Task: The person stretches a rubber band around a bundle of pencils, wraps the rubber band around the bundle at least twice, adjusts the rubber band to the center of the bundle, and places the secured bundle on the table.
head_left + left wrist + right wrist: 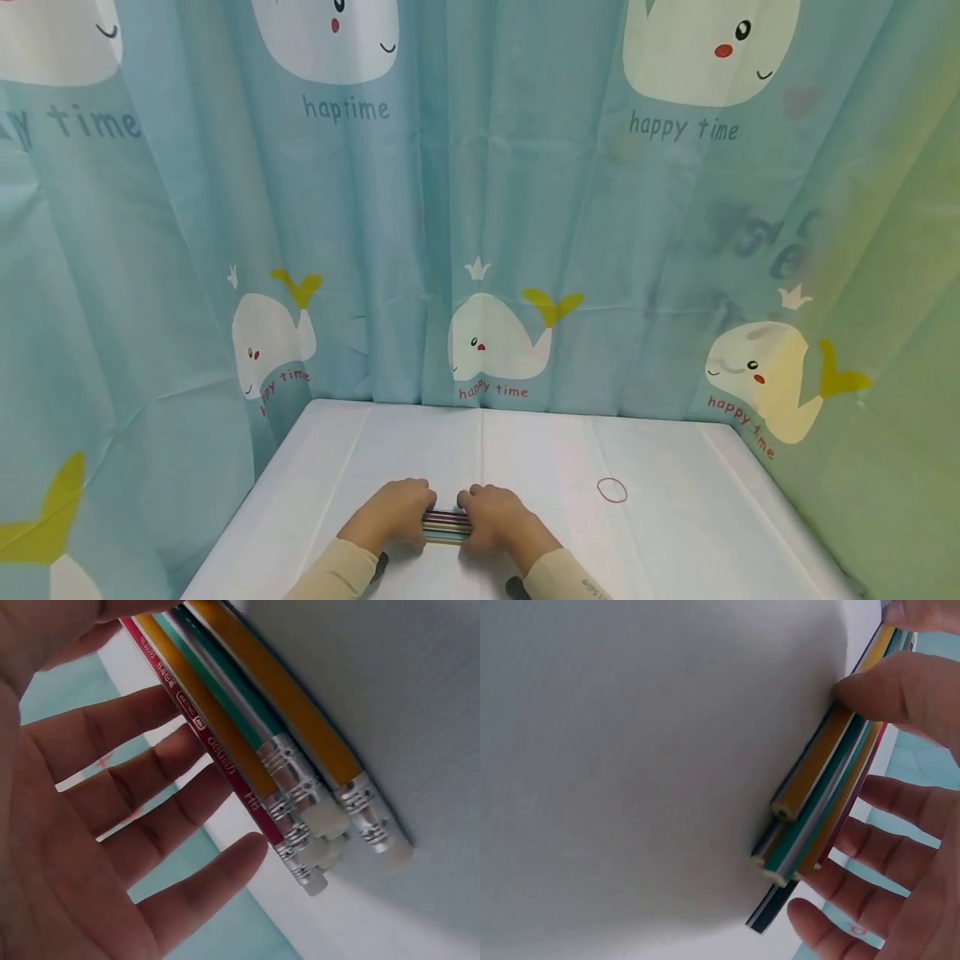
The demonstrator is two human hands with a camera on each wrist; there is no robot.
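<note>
A bundle of several pencils lies crosswise between my two hands, low over the white table or resting on it; I cannot tell which. My left hand grips the eraser end, thumb on the near side and fingertips along a red pencil. Silver ferrules and white erasers stick out unevenly there, beside orange and green pencils. The other end is held by my right hand, its thumb across an orange pencil. Blunt ends show in the right wrist view, and one dark pencil juts out farthest.
A small red circle is drawn on the white tabletop, to the right of the hands. Blue-green curtains with whale prints hang behind the table and along both sides.
</note>
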